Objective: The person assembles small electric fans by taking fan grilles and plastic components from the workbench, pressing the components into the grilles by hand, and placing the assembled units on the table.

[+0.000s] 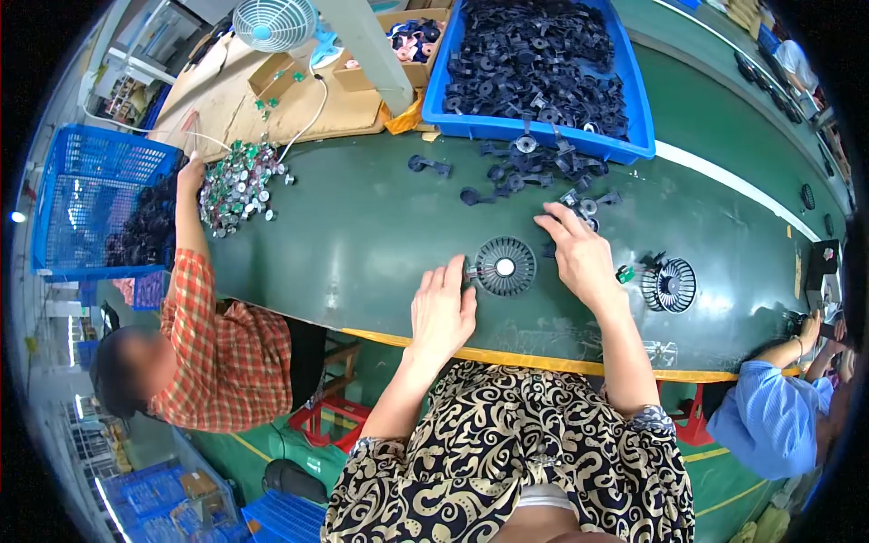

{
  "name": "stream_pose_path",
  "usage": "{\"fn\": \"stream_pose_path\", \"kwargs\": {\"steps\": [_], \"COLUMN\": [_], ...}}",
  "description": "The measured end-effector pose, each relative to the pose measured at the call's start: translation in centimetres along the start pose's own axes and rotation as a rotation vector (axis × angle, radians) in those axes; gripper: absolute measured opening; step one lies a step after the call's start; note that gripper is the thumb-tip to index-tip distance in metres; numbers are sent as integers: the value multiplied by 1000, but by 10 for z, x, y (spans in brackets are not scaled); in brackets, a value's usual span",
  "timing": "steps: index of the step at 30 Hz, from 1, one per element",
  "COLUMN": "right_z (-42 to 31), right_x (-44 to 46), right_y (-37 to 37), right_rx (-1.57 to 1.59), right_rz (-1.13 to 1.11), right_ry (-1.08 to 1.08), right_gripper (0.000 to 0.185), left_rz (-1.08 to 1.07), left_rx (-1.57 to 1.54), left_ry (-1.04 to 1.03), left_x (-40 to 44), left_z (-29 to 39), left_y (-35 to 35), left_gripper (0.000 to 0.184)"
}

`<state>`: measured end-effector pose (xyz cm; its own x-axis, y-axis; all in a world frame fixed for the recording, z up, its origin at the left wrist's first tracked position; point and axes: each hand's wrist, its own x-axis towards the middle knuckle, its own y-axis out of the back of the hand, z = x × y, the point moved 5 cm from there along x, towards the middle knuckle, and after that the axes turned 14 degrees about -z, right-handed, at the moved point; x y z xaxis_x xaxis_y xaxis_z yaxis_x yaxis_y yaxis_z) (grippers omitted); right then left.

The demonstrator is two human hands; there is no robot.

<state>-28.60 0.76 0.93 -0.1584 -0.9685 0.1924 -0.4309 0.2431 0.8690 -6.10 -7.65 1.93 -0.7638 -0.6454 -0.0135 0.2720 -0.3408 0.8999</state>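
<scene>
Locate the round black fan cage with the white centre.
In the head view, that round black slatted cage lies just right of centre on the glossy green table, between the person's left hand and right hand.

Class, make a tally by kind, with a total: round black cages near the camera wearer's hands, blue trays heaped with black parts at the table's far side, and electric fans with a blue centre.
Round black cages: 2
Blue tray of black parts: 1
Electric fan: 1
Total: 4
</scene>
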Motion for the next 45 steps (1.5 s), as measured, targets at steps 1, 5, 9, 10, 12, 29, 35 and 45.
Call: {"fn": "stream_pose_path", "kwargs": {"steps": [1, 5, 9, 10, 12, 29, 35, 45], "right_z": [1, -4, -7, -7, -2, 7, 10, 18], "right_x": [1, -4, -17, -22, -36, -77, -84, -84], "right_y": [-4, -10, -6, -6, -8, -11, -9, -11], "right_rx": [-2, 67, 204, 246, 268, 87, 152, 176], "right_rz": [-10, -126, -107, -96, -83, 164, 208, 145], "right_ry": [19, 28, -78, -134, -217, -355, -343, -389], "right_gripper": [45, 42, 29, 27, 27, 32, 35, 37], "left_rz": [-3, 52, 65, 61, 10, 78, -3, -72], "left_rx": [4, 36, 16, 3, -52, 35, 54, -201], "left_ry": [11, 33, 28, 21, -21, 104, 155, 135], "left_x": [0, 4, 4, 4, 2, -4, 0, 5], "left_z": [-2, -3, -2, -2, -2, 2, -9, -8], "left_y": [1, 5, 10, 10, 8, 1, 3, 7], "left_gripper": [45, 27, 15, 14, 13, 32, 21, 17]}}
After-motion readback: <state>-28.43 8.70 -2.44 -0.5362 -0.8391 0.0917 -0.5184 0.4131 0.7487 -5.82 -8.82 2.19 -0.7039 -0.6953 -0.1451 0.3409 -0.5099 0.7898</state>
